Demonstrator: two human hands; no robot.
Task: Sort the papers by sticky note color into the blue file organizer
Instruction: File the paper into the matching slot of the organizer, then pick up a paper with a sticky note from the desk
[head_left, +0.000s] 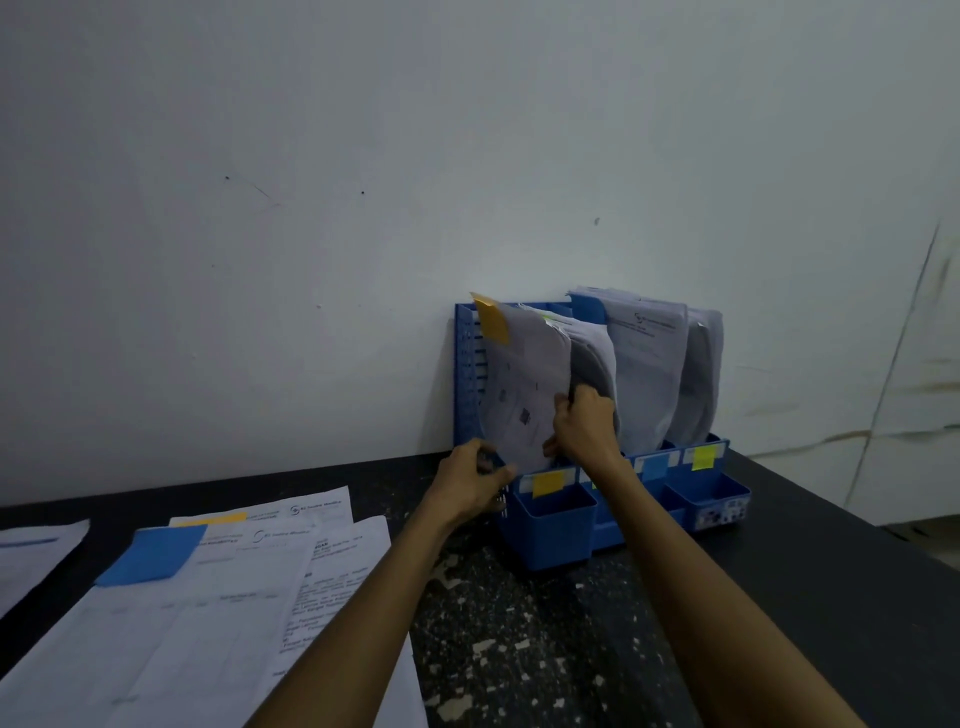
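Observation:
The blue file organizer (550, 525) stands against the wall with colour labels on its front: orange, blue, yellow. A paper with an orange sticky note (519, 384) stands curved in the leftmost slot. My right hand (584, 423) grips its right edge. My left hand (470, 480) pinches its lower left corner by the organizer's left wall. More papers fill the slots to the right (644, 364). On the table at left lie loose papers, the top one with a blue sticky note (153, 553), another with an orange note (215, 518).
The dark speckled table (545, 649) runs to a right edge near the organizer. A white wall (363, 208) is directly behind. Another sheet (31, 556) lies at the far left.

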